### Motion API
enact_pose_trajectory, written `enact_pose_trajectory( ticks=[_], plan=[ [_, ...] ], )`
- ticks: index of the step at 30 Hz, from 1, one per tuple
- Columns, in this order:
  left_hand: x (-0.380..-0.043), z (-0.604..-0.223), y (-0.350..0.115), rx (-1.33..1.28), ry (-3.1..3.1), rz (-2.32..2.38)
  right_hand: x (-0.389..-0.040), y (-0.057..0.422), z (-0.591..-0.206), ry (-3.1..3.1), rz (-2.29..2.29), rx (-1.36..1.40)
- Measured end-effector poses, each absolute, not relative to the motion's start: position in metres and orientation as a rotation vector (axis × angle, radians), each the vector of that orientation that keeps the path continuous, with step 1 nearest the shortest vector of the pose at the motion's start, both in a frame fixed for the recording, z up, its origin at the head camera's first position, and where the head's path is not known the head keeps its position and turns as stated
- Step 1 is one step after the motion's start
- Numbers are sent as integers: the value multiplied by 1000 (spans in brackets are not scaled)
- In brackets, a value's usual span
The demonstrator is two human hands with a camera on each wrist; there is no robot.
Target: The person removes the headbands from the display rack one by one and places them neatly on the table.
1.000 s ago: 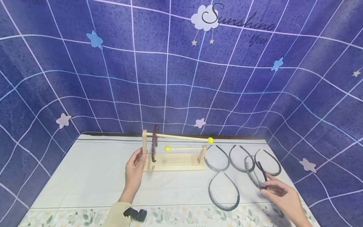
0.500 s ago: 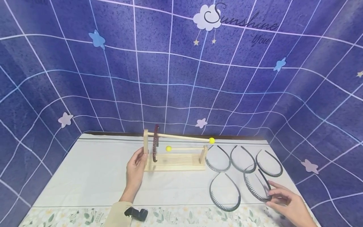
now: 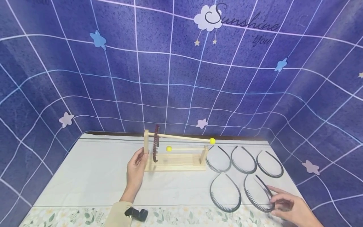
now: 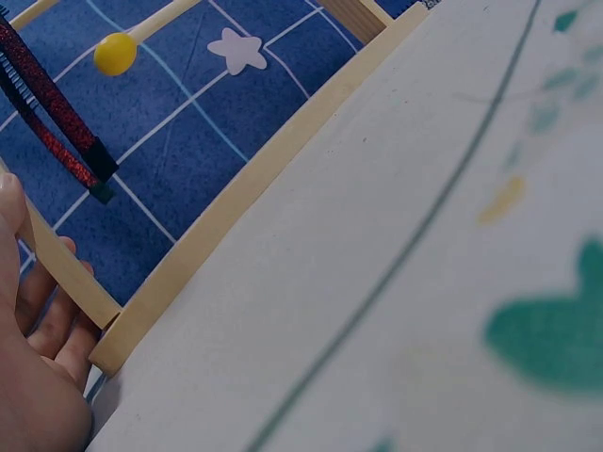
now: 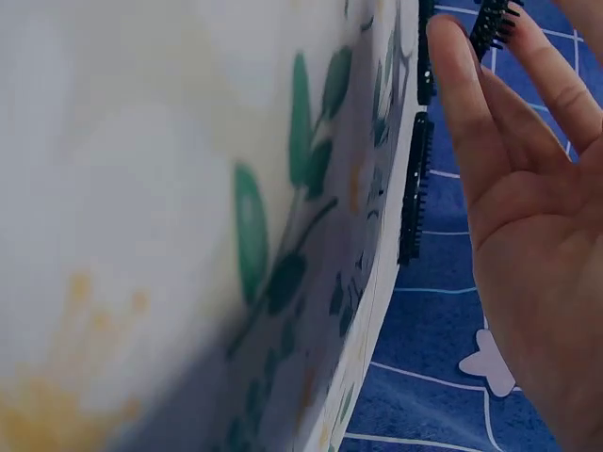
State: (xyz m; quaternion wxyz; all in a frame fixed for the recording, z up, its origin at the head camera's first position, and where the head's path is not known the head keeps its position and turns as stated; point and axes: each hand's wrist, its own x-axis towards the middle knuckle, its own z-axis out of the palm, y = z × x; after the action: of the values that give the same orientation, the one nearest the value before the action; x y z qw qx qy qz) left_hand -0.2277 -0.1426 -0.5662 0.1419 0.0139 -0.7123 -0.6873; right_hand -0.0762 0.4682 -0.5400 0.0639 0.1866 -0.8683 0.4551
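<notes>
In the head view my left hand (image 3: 136, 170) grips the left post (image 3: 146, 146) of a wooden rack, its fingers behind the post in the left wrist view. The rack has a flat base (image 3: 175, 160) and two pegs tipped with yellow balls. A dark red toothed headband (image 3: 155, 145) hangs on the upper peg (image 3: 184, 137), near the left post. At the lower right, my right hand (image 3: 293, 206) pinches the right side of a black toothed headband (image 3: 249, 195) that lies low over the cloth. In the right wrist view this headband (image 5: 490, 28) shows between thumb and fingers.
Three dark headbands lie in a back row right of the rack: left (image 3: 219, 170), middle (image 3: 244, 171) and right (image 3: 270, 175). Another headband (image 3: 227, 209) lies in front, left of the held one. A white tablecloth (image 3: 93, 176) covers the table; a blue curtain (image 3: 181, 78) surrounds it.
My right hand has brought the black headband down from a raised, tilted pose to lie flatter, nearer the front edge beside the other front one. My left hand stays on the post.
</notes>
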Motion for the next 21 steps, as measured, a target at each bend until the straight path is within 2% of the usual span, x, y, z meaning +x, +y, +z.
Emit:
enact_pose_trajectory(
  ticks=[13,21],
  plan=[
    [-227,-565,-143,38,-2036,-2010,-80,477,-547,-2653,1195,660],
    [-227,-566,-143,37,-2048,-2012,-82,476,-547,-2636,1238,710]
  ],
)
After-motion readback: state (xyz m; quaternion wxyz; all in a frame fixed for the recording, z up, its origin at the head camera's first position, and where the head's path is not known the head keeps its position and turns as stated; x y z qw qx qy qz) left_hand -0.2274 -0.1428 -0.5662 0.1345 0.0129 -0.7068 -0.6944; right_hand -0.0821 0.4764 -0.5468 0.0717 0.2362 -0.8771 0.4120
